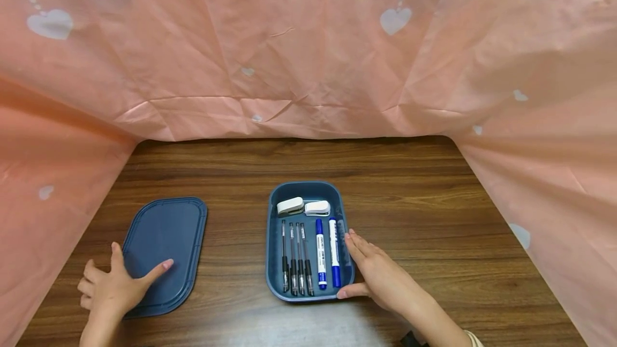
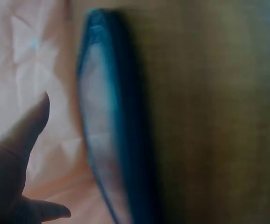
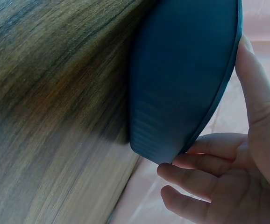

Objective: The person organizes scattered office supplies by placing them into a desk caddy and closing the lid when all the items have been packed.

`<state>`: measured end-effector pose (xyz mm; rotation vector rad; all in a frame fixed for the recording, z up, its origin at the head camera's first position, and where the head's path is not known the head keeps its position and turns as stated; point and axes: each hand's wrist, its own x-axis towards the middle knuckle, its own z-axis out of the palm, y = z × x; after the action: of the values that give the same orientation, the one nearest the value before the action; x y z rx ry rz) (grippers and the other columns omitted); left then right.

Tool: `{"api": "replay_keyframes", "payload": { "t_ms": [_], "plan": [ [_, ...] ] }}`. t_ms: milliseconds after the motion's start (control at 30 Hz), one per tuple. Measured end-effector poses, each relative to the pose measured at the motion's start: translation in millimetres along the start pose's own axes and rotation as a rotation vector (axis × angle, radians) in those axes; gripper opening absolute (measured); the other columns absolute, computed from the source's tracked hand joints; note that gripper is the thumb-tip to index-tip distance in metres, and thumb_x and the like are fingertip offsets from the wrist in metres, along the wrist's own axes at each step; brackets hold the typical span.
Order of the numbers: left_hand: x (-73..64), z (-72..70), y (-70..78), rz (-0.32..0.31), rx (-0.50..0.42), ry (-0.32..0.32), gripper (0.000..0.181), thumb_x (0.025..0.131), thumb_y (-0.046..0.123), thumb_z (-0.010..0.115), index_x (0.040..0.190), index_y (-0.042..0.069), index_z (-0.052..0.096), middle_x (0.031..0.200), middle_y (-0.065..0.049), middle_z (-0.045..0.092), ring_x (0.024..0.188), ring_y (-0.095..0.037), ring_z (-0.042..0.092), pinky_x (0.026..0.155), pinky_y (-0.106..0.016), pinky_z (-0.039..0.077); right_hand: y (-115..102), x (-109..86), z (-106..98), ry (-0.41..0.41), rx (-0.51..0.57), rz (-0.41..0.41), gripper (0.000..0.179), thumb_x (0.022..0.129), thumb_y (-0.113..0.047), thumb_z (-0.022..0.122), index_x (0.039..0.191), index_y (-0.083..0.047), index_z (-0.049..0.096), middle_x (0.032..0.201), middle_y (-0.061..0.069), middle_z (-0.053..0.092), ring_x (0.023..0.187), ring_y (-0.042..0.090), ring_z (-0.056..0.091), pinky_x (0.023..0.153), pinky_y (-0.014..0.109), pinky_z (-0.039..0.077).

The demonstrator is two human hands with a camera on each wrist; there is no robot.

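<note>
A dark blue rectangular box (image 1: pixel 271 250) with rounded corners stands uncovered on the table. Inside lie several black-gripped pens (image 1: pixel 297 261), two blue-and-white markers (image 1: pixel 321 253) side by side and two small white staplers (image 1: pixel 317 208). My right hand (image 1: pixel 381 274) touches the box's right side with straight fingers, its thumb at the near right corner; the right wrist view shows the box wall (image 3: pixel 181 84) close up. To the left lies a flat blue lid (image 1: pixel 166 245). Over its near left edge my left hand (image 1: pixel 113 288) is spread and holds nothing. The left wrist view is blurred.
The wood-grain table (image 1: pixel 231 175) lies under the box and lid. A pink curtain (image 1: pixel 308 52) with white hearts hangs round its back and sides. By my right forearm, at the near edge, a small black object (image 1: pixel 412 339) is partly visible.
</note>
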<state>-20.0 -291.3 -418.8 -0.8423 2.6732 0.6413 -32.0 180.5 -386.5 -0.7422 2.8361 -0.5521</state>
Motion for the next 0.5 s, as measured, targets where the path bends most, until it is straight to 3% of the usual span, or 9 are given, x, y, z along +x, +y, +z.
{"api": "replay_keyframes", "payload": {
  "t_ms": [200, 500],
  "plan": [
    [3.2, 15.6, -5.6, 0.004, 0.042, -0.029, 0.137, 0.07, 0.079, 0.063, 0.15, 0.002, -0.017, 0.136, -0.054, -0.011, 0.118, -0.071, 0.007, 0.09, -0.078, 0.023, 0.1, 0.2, 0.4, 0.0, 0.002, -0.004, 0.096, 0.075, -0.052, 0.074, 0.142, 0.008, 0.04, 0.15, 0.028, 0.036, 0.138, 0.041, 0.039, 0.107, 0.059, 0.039],
    [4.3, 17.9, -6.0, 0.009, 0.112, -0.09, 0.138, 0.068, 0.081, 0.062, 0.15, -0.001, -0.013, 0.132, -0.055, -0.002, 0.115, -0.071, 0.011, 0.092, -0.08, 0.025, -0.5, 0.2, -1.3, -0.002, -0.003, -0.007, 0.097, 0.075, -0.052, 0.074, 0.142, 0.009, 0.039, 0.15, 0.028, 0.036, 0.138, 0.042, 0.04, 0.106, 0.059, 0.039]
  ]
}}
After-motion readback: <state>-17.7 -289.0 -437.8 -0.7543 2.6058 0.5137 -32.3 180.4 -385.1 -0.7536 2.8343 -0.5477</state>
